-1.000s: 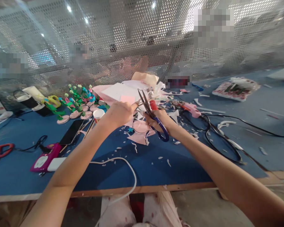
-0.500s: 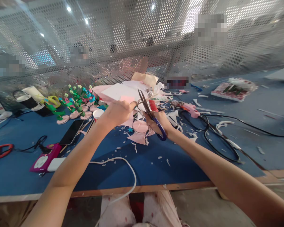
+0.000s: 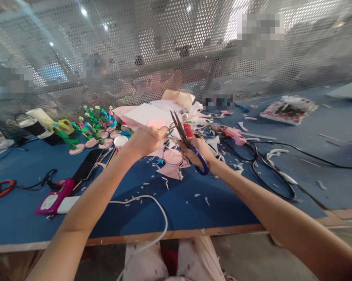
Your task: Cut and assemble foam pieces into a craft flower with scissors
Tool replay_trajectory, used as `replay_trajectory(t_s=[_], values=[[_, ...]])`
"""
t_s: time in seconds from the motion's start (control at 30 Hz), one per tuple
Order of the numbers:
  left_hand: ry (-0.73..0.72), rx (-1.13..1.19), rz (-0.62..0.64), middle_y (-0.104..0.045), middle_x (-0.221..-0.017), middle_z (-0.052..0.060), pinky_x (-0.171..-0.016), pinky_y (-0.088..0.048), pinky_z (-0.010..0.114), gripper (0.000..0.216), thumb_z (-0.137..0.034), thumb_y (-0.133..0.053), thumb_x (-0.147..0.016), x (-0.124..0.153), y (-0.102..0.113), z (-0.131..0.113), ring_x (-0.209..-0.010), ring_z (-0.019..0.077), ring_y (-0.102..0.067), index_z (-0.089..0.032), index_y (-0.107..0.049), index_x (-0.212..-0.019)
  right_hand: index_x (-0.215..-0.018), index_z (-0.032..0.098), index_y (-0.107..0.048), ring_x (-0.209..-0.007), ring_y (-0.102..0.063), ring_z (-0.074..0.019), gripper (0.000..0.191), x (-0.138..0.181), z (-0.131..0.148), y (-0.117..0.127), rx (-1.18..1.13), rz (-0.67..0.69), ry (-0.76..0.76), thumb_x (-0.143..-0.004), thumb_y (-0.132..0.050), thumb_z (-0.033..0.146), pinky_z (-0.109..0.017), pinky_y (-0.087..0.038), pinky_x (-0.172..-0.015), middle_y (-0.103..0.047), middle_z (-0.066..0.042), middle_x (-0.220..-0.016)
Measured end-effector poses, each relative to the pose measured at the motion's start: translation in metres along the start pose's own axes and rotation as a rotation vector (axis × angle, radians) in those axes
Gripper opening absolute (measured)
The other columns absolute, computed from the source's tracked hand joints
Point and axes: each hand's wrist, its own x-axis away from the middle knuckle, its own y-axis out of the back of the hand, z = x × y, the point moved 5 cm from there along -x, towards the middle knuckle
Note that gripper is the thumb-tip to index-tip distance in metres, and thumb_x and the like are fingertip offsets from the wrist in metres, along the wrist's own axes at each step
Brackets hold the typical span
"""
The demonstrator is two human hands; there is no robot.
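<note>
Over the middle of the table, my right hand (image 3: 198, 151) grips blue-handled scissors (image 3: 180, 127), their blades angled up and away to the left with a narrow gap between the tips. To their left, my left hand (image 3: 149, 139) is closed in a pinch on a thin strip (image 3: 172, 127) that reaches toward the blades; its exact kind is too small to make out. Below the hands lies a pink disc (image 3: 173, 157) on a pink paper scrap (image 3: 169, 171). Behind them are white sheets (image 3: 148, 114) and a red cylinder (image 3: 188, 130).
Green paper plants on pink discs (image 3: 91, 141) stand at left, near a phone (image 3: 87, 164) and a magenta device (image 3: 55, 197). A pink glue gun (image 3: 235, 135) with a black cord (image 3: 255, 166) lies right. White scraps litter the blue table; a perforated metal screen (image 3: 164, 50) rises behind.
The scissors and both hands stay almost in place, with only a slight shift of my right hand and the scissor handle. The whole view has drifted a little.
</note>
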Motion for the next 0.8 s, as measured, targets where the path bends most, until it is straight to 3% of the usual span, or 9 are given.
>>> replay_trajectory(t_s=[0.3, 0.47, 0.8], values=[[-0.094, -0.006, -0.095, -0.061, -0.06, 0.011, -0.049, -0.038, 0.025, 0.037, -0.022, -0.029, -0.087, 0.0, -0.004, 0.002, -0.052, 0.0142, -0.055, -0.008, -0.057, -0.106, -0.045, 0.019, -0.045, -0.041, -0.049, -0.0116, 0.049, 0.003, 0.003, 0.006, -0.034, 0.089, 0.05, -0.076, -0.042, 0.058, -0.024, -0.041, -0.049, -0.049, -0.002, -0.04], [-0.106, -0.008, -0.088, -0.062, -0.061, 0.011, -0.049, -0.038, 0.025, 0.039, -0.024, -0.027, -0.089, 0.0, -0.007, 0.003, -0.053, 0.0148, -0.056, -0.008, -0.056, -0.109, -0.045, 0.018, -0.046, -0.038, -0.048, -0.0101, 0.048, 0.004, 0.003, 0.004, -0.099, 0.144, 0.063, -0.077, -0.043, 0.055, -0.023, -0.04, -0.045, -0.048, 0.0, -0.041], [-0.162, -0.001, -0.176, -0.06, -0.057, 0.01, -0.047, -0.038, 0.024, 0.039, -0.025, -0.027, -0.089, 0.001, -0.012, 0.005, -0.051, 0.0133, -0.056, -0.006, -0.058, -0.105, -0.047, 0.017, -0.046, -0.041, -0.048, -0.01, 0.054, 0.005, 0.002, 0.003, -0.123, 0.173, 0.071, -0.074, -0.042, 0.063, -0.022, -0.04, -0.046, -0.052, -0.003, -0.044]])
